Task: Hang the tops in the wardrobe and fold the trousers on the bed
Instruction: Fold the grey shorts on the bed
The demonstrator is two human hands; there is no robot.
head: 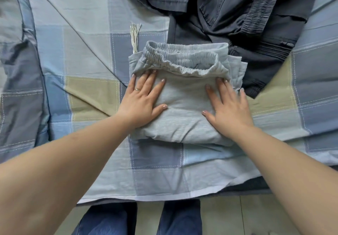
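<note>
Light grey trousers (184,95) with an elastic waistband lie folded into a compact bundle on the checked bedsheet (87,55). A frayed drawstring (135,35) sticks out at the bundle's upper left. My left hand (144,97) lies flat on the bundle's left side, fingers spread, a ring on one finger. On the right side my right hand (228,106) presses flat too, fingers apart. Neither hand grips the cloth. Dark navy trousers (243,20) lie unfolded just beyond the bundle, at the top right.
The bed edge (146,196) runs across the lower part of the view, with tiled floor and my legs in blue jeans (139,218) below it. A rumpled duvet fold (20,70) lies at the left.
</note>
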